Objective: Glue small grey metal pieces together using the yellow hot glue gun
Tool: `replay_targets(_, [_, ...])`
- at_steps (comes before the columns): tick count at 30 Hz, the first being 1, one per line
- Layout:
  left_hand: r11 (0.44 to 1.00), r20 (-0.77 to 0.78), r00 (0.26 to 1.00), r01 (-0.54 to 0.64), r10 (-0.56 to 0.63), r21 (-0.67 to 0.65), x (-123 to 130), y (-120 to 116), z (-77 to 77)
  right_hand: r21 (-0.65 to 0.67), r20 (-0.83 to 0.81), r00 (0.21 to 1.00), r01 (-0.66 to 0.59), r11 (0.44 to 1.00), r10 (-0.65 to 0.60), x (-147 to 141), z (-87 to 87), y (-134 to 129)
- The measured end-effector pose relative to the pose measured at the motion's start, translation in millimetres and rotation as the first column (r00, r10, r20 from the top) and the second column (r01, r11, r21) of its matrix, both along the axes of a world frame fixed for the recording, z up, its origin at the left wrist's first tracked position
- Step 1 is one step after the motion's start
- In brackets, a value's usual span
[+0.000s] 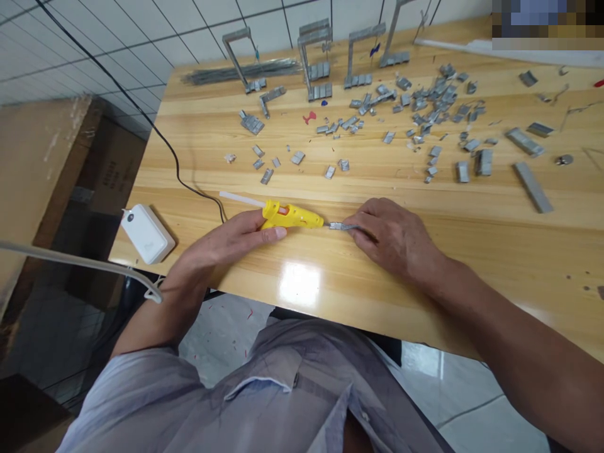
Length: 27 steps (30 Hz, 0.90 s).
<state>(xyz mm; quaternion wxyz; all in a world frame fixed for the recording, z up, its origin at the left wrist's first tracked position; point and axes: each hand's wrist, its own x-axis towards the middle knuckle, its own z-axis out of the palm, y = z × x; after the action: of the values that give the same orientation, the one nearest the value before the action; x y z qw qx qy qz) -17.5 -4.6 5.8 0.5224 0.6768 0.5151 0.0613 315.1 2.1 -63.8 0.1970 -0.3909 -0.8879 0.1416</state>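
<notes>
My left hand (250,236) is closed round a yellow hot glue gun (295,216), its thumb along the lower side. A whitish glue stick (240,199) pokes out of the gun's back end. The nozzle points right and meets, or nearly meets, a small grey metal-looking strip of staples (336,226). My right hand (391,236) pinches the other end of that strip between thumb and fingers, which hide part of it. Both hands are low over the wooden table (264,270), near its front edge.
Several grey frames, one an upright bracket (352,56), stand along the back by the tiled wall. Loose staple pieces (434,100) lie scattered behind my hands. A black cord (177,163) runs down at left, beside a white device (148,233). A long grey bar (533,187) lies right.
</notes>
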Motion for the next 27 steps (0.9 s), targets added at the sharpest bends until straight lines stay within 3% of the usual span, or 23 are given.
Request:
replay_targets(8, [0.998,-0.002,0.999,0.036,-0.036,-0.055,1.6,13.5,0.7,-0.011,-0.027,1.000,0.013,1.000,-0.013,-0.9,0.6,-0.7])
replay_targets(21, [0.991,-0.127,0.987,0.086,-0.099,-0.107,17.8,39.0,18.0,-0.015,-0.014,1.000,0.015,1.000,-0.015,-0.1,1.3,-0.5])
replay_targets(27, [0.990,-0.111,0.988,0.094,-0.106,-0.109,18.2,44.0,21.5,0.013,-0.008,1.000,0.013,1.000,-0.013,0.2,-1.8,-0.2])
